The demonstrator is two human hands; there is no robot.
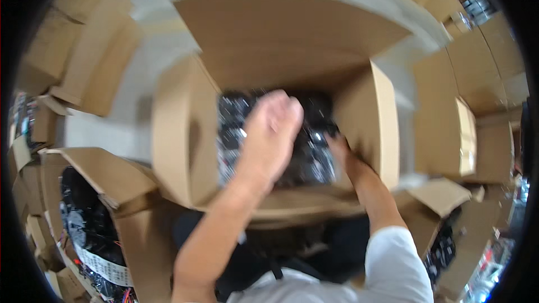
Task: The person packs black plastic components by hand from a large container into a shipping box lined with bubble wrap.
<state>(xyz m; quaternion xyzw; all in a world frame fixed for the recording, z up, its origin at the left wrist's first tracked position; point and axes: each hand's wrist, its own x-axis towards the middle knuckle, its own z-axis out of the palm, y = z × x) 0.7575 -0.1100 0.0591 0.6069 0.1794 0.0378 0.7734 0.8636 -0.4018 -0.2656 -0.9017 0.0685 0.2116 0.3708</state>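
Note:
An open cardboard box (171,134) stands in front of me. Black items wrapped in clear, shiny plastic (233,137) fill its bottom in rows; their exact kind is too blurred to tell. My left hand (273,129) is raised over the middle of the box, smeared by motion, its fingers curled in and nothing visible in them. Down by the right inner wall, my right hand (340,148) has its fingers closed at a black plastic-wrapped item (321,136). Its fingertips are partly hidden against the dark contents.
At the lower left, an open carton (140,235) holds a large black bagged bundle (84,219) with a white label strip. Another open carton (410,216) with black items sits at the lower right. Stacked cardboard boxes (443,112) line the right, and upright cardboard (95,50) the left.

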